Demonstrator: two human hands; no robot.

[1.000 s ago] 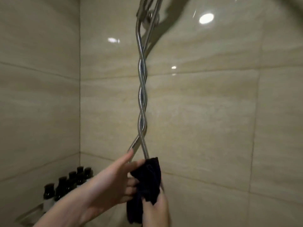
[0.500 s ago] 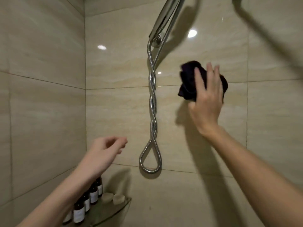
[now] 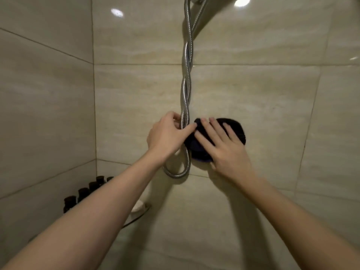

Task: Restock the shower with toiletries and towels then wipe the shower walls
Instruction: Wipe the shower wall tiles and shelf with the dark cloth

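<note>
Wiping moved down to the shower hose.
Right hand [image 3: 224,151] now flat on dark cloth [image 3: 235,129] at hose's [image 3: 187,90] 3 o'clock; left hand [image 3: 167,135] fingers newly pinched on hose, clearing wall [image 3: 253,90].

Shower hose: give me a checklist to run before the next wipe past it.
1. Left hand holds the shower hose: ok.
2. Hose clear of the dark cloth: not ok, they meet at the cloth's left edge.
3. Right hand flat on the cloth: ok.
4. Cloth against the wall tile: ok.
5. Bottles out of the wiping path: ok.
6. Cloth damp: cannot tell.
</note>
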